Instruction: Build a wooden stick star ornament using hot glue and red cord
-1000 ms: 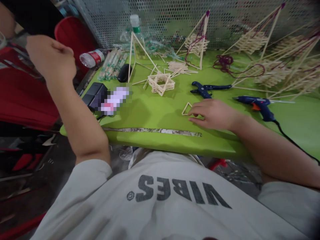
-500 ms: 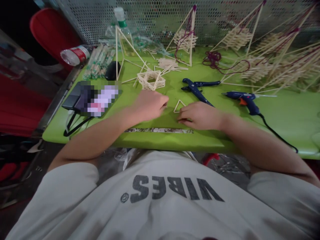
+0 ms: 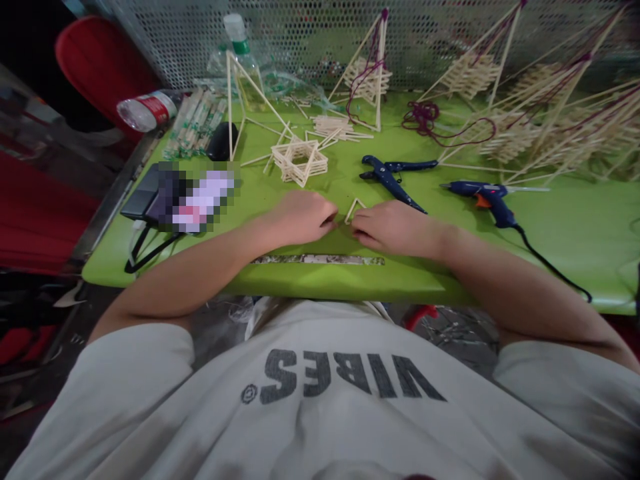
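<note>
My left hand [image 3: 307, 217] rests on the green table with its fingers curled together; what they hold, if anything, is hidden. Facing it, my right hand [image 3: 385, 230] has bent fingers over the lower right part of a small stick triangle [image 3: 349, 213]. Whether those fingers grip the triangle or another piece cannot be made out. Beyond my left hand sits a star-shaped stack of sticks [image 3: 300, 163]. Blue cutters [image 3: 390, 180] lie behind my right hand, and a blue glue gun [image 3: 493, 195] is further right.
Stick pyramids [image 3: 383, 67] with purple string stand along the back right. Loose sticks [image 3: 335, 127] lie behind the star. On the left are a phone [image 3: 203, 200], a black box [image 3: 143, 193], stick bundles [image 3: 195, 123] and bottles [image 3: 147, 112]. A patterned strip [image 3: 320, 259] lies near the front edge.
My right hand has moved over more of the small triangle, covering its right side. My left hand has drawn slightly toward me, uncovering the star's near point. The view has shifted a little.
</note>
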`<action>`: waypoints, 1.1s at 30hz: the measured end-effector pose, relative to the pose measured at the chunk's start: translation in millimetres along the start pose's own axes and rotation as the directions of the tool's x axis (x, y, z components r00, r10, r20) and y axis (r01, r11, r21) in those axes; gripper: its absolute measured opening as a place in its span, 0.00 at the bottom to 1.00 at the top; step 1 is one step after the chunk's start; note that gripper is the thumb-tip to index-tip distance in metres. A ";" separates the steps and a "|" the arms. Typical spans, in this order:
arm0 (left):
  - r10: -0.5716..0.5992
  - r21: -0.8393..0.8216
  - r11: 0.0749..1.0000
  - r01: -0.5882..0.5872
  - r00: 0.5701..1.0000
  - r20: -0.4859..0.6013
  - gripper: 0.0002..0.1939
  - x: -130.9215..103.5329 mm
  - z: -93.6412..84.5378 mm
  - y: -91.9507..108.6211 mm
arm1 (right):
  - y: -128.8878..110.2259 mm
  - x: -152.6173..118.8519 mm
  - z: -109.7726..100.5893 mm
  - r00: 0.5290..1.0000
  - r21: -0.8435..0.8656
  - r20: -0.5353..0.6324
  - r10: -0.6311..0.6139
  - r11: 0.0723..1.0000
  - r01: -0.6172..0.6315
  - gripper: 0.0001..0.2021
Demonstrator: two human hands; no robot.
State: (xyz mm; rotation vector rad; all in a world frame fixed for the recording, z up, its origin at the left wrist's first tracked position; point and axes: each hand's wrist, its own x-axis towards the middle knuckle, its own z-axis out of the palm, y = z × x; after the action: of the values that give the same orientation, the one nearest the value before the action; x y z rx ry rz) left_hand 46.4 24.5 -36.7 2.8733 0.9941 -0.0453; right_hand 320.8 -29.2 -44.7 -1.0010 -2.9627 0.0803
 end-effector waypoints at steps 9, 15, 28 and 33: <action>-0.012 -0.050 0.999 0.013 1.000 0.023 0.15 1.8 0.0 -10.5 | 21.1 -16.1 -19.1 0.965 0.177 -0.151 0.214 0.966 -0.187 0.13; -0.032 -0.258 0.966 0.024 0.999 -0.026 0.14 2.3 5.7 -7.1 | 18.7 -15.1 -22.0 0.966 0.205 -0.154 0.206 0.963 -0.173 0.10; 0.006 -0.482 0.873 -0.078 0.989 -0.150 0.23 11.2 19.8 0.3 | 20.2 -15.2 -19.3 0.980 0.148 -0.080 0.180 0.975 -0.166 0.13; -0.073 -0.527 0.850 -0.023 0.984 -0.161 0.21 9.3 17.4 -4.7 | 20.5 -10.8 -11.1 0.985 0.048 0.090 0.149 0.987 -0.154 0.12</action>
State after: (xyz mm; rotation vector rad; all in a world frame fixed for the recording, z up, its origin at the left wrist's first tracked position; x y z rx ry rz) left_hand 51.0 32.0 -55.0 2.3807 0.8956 0.4220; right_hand 342.1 -19.0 -34.7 -1.2450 -2.9368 0.2107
